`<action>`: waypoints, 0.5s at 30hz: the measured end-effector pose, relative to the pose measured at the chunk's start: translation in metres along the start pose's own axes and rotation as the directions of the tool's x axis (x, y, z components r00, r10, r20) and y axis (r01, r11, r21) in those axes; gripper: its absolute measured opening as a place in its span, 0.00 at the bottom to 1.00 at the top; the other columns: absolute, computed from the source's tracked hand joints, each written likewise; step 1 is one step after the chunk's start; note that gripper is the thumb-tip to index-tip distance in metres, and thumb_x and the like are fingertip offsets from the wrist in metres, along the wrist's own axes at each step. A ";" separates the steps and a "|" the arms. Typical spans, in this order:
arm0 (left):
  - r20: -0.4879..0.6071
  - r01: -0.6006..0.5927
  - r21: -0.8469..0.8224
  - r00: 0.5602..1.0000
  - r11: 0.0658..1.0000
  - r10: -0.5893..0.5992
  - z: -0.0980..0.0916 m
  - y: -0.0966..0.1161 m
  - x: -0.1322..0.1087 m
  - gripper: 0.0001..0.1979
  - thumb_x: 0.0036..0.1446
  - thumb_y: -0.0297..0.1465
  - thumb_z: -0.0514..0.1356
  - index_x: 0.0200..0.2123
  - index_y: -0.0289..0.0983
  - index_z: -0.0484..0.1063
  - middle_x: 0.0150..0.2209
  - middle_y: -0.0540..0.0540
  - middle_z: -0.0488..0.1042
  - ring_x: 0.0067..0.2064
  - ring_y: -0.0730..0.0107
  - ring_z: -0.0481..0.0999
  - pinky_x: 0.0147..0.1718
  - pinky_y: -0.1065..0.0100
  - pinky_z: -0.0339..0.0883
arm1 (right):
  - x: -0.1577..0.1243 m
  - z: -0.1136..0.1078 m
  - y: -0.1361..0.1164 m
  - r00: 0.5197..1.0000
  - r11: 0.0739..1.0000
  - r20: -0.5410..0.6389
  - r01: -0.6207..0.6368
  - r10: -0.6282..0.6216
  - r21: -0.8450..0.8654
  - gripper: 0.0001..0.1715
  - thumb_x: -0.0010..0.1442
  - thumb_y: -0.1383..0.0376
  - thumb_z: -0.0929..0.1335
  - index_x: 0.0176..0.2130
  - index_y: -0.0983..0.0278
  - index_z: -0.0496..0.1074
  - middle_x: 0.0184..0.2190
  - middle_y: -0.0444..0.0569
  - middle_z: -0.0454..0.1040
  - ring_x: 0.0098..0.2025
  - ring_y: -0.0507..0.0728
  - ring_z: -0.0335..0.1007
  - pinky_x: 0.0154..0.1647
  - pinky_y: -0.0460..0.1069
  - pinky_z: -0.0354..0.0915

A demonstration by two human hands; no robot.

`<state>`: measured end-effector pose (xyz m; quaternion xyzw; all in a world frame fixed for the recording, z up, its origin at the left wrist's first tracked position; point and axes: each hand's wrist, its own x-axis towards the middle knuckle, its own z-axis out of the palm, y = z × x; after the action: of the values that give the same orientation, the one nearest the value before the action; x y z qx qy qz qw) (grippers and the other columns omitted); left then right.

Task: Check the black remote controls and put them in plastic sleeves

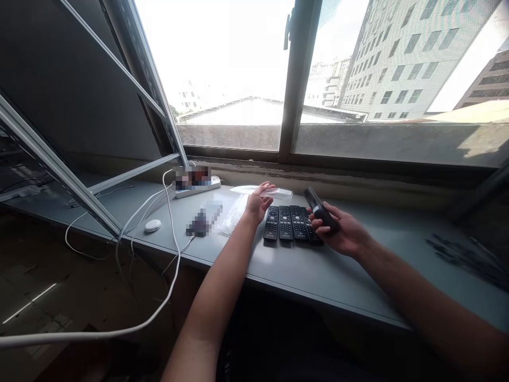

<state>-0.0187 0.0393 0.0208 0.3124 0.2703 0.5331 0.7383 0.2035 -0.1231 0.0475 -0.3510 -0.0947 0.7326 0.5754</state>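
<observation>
Several black remote controls (285,224) lie side by side on the grey table (278,270). Above the right end of this row, my right hand (338,225) grips a black remote (321,210), tilted up and to the left. My left hand (260,201) is just beyond the row's left end, its fingers closed on a clear plastic bag (280,193). More clear plastic bags (234,215) lie to the left of that hand, partly behind its wrist.
A white power strip (199,187) sits by the window, with white cables (177,249) looping over the left table edge. Near them are a blurred-out device (203,220) and a round white object (152,226). Dark thin items (465,254) lie far right. A metal frame (131,172) slants at left.
</observation>
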 end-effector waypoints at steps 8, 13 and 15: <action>0.007 -0.010 0.012 1.000 1.000 0.010 0.000 0.000 -0.001 0.12 0.67 0.29 0.68 0.53 0.37 0.80 0.57 0.40 0.84 0.34 0.79 0.79 0.31 0.78 0.75 | 0.006 -0.006 0.000 0.993 0.990 -0.009 0.115 -0.116 -0.085 0.13 0.77 0.74 0.66 0.55 0.64 0.75 0.41 0.54 0.81 0.36 0.55 0.82 0.38 0.48 0.87; 0.002 -0.008 0.003 1.000 1.000 0.008 -0.001 -0.001 0.000 0.12 0.67 0.30 0.69 0.53 0.37 0.80 0.56 0.41 0.84 0.32 0.80 0.78 0.31 0.78 0.75 | 0.011 -0.014 0.002 0.972 0.943 0.087 0.232 -0.217 -0.239 0.15 0.68 0.79 0.73 0.50 0.63 0.79 0.45 0.56 0.85 0.42 0.56 0.87 0.45 0.48 0.86; 0.002 -0.007 0.000 1.000 1.000 0.007 -0.001 0.000 0.000 0.12 0.67 0.30 0.69 0.53 0.37 0.80 0.56 0.41 0.84 0.32 0.80 0.78 0.31 0.78 0.75 | 0.014 -0.017 0.004 0.950 0.898 0.117 0.311 -0.289 -0.312 0.14 0.64 0.77 0.77 0.47 0.63 0.81 0.45 0.55 0.87 0.44 0.57 0.88 0.46 0.48 0.86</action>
<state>-0.0190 0.0395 0.0198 0.3138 0.2683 0.5352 0.7370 0.2092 -0.1164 0.0274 -0.3977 -0.2870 0.6208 0.6116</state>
